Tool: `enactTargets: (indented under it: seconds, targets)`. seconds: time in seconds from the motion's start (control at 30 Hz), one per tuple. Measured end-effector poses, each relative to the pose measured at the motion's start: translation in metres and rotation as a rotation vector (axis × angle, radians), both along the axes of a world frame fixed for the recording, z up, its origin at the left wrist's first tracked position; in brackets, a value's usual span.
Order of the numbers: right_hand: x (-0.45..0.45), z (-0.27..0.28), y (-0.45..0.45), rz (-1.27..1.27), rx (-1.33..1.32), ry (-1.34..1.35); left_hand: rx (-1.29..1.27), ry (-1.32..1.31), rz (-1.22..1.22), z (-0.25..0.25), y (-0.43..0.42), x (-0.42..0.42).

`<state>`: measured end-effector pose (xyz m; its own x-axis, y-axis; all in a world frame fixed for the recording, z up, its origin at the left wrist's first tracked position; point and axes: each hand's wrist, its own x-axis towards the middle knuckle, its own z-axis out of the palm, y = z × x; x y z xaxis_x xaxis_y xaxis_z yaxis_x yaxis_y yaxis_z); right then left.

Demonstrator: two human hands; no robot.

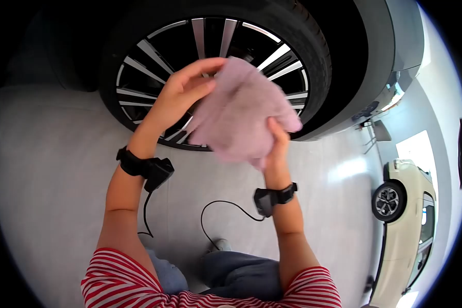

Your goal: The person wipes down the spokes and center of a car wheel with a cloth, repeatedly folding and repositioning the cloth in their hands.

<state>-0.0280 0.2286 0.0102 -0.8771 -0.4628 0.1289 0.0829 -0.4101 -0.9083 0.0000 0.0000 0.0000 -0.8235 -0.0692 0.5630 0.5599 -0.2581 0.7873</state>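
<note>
A pink cloth (pixel 241 110) with greyish smudges is spread between my two hands, in front of a car wheel (pixel 150 59) with a black and silver rim. My left hand (pixel 190 87) pinches the cloth's upper left edge between thumb and fingers. At the cloth's lower right, my right hand (pixel 277 149) grips it with the thumb on the near face; the other fingers are hidden behind it. The cloth covers the lower right part of the rim. Each wrist wears a black strapped device with a cable.
A grey car body (pixel 344 115) curves around the tyre on the right. Pale floor (pixel 51 169) lies below the wheel. A cream car (pixel 405 231) stands at the far right, near a chair (pixel 380 131). Black cables hang between my forearms and my legs.
</note>
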Motion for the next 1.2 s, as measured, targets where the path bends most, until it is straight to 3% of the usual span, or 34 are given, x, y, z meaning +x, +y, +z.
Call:
enactTargets:
  seconds: [0.1,0.17,0.23,0.27,0.37,0.43,0.5,0.63,0.77,0.83,0.87,0.97,1.07,1.2]
  targets:
    - [-0.01,0.035,0.035,-0.239,-0.054,0.067,-0.143,0.152,0.312,0.007,0.001,0.002]
    - [-0.02,0.069,0.058,-0.473,0.02,0.308,-0.116,0.195,0.268,0.006,0.011,-0.004]
    - [-0.024,0.089,0.053,-0.868,0.343,0.716,-0.101,0.22,0.248,0.002,0.026,-0.008]
    - [-0.054,0.093,0.059,-0.39,0.031,0.658,-0.105,0.236,0.262,-0.004,0.033,-0.011]
    - [-0.08,0.063,0.003,-1.008,0.373,1.416,-0.196,0.32,0.366,-0.017,0.047,-0.018]
    - [-0.089,0.032,-0.026,-0.982,0.781,1.635,-0.265,0.275,0.32,-0.017,0.048,-0.009]
    - [-0.094,0.016,-0.052,-1.059,0.661,1.672,-0.311,0.331,0.374,-0.017,0.047,-0.005]
    - [-0.089,0.012,-0.069,-1.111,0.477,1.389,-0.338,0.459,0.553,-0.025,0.047,-0.014]
    - [-0.092,-0.015,-0.059,-1.09,0.669,1.534,-0.405,0.614,0.737,-0.038,0.054,-0.03]
    - [-0.089,-0.045,-0.06,-1.053,0.722,1.518,-0.467,0.727,0.751,-0.044,0.061,-0.032]
    - [-0.089,-0.063,-0.064,-1.067,0.696,1.526,-0.438,0.744,0.647,-0.059,0.065,-0.039]
    - [-0.069,-0.098,-0.073,-0.986,0.949,1.392,-0.599,0.564,0.649,-0.088,0.077,-0.039]
    - [-0.102,-0.191,-0.071,-0.866,1.122,1.469,-0.814,0.414,0.642,-0.133,0.067,-0.043]
    - [-0.061,-0.193,-0.08,-0.601,0.896,1.139,-0.944,0.34,0.557,-0.164,0.051,-0.037]
